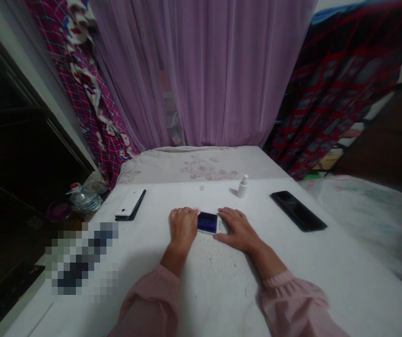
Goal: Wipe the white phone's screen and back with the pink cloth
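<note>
A white phone (208,222) with a dark blue screen lies flat on the white tabletop between my hands. My left hand (184,226) rests over the phone's left end, its fingers closed round something pink that shows at the fingertips. My right hand (238,229) is at the phone's right end, thumb and fingers spread apart along its edges. Beyond the right hand stands a small white spray bottle (242,188).
At the left lie a white phone (130,204) and a dark one (138,209) under it. A large black phone (298,210) is at the right. Beside the table's left edge is a clear plastic bottle (85,198). Purple curtains (222,75) hang behind.
</note>
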### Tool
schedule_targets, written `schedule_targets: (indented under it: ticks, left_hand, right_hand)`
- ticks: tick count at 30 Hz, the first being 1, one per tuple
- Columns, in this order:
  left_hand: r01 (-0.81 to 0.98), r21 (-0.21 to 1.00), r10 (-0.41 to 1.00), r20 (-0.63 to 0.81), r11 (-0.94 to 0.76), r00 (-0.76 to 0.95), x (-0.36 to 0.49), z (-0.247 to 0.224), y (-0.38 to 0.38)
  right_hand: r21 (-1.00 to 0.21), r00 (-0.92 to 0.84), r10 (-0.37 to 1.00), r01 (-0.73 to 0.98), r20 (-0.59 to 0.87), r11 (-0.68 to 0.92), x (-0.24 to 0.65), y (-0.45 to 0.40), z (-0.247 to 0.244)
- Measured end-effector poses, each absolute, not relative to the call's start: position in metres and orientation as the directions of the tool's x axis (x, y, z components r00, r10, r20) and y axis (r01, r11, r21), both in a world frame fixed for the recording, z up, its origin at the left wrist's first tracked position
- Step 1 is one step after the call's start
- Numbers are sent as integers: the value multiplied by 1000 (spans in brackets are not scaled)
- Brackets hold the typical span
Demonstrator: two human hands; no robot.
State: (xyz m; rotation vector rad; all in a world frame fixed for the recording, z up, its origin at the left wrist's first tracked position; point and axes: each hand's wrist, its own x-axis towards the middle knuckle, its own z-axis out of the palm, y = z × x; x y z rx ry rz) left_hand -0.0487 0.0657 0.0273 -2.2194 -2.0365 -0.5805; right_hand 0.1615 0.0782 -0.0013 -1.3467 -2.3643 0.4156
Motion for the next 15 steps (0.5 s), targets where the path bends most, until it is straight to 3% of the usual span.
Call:
schedule_targets:
  ticks: [15]
  left_hand:
    - [918, 281, 926, 331, -280, 181, -2, 23, 60]
  right_hand:
    - [-431, -453, 869, 756, 199, 493, 159, 77, -1]
